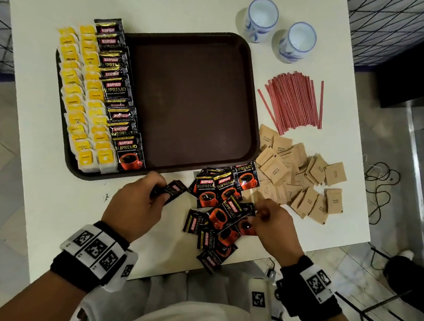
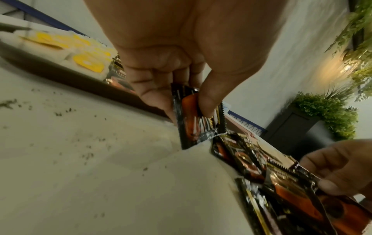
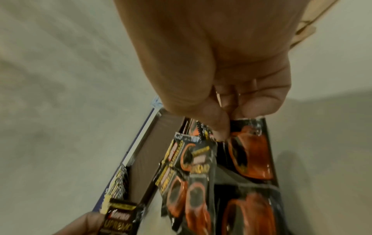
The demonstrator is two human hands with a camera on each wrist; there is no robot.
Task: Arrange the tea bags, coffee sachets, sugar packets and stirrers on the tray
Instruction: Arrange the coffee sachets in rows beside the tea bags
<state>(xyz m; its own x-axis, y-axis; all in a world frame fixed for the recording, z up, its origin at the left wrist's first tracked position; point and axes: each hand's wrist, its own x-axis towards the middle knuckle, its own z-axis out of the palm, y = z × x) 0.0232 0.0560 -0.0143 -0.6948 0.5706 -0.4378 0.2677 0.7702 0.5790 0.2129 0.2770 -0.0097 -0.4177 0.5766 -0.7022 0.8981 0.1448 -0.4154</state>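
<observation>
A brown tray [image 1: 188, 164] holds two columns of yellow tea bags [image 1: 85, 98] along its left side, with a column of black coffee sachets [image 1: 118, 92] beside them. Loose coffee sachets [image 1: 218, 205] lie piled on the table in front of the tray. My left hand [image 1: 160, 189] pinches one coffee sachet [image 1: 173, 189] [image 2: 193, 124] just above the table near the tray's front rim. My right hand [image 1: 258, 214] [image 3: 225, 120] pinches the edge of another sachet [image 3: 251, 152] in the pile. Brown sugar packets [image 1: 301, 180] and red stirrers [image 1: 294, 101] lie right of the tray.
Two blue-and-white cups [image 1: 261, 19] [image 1: 297, 42] stand at the back right of the white table [image 1: 165, 6]. Dark crumbs [image 1: 107, 196] speckle the table by my left hand. The table's front edge is close under my wrists.
</observation>
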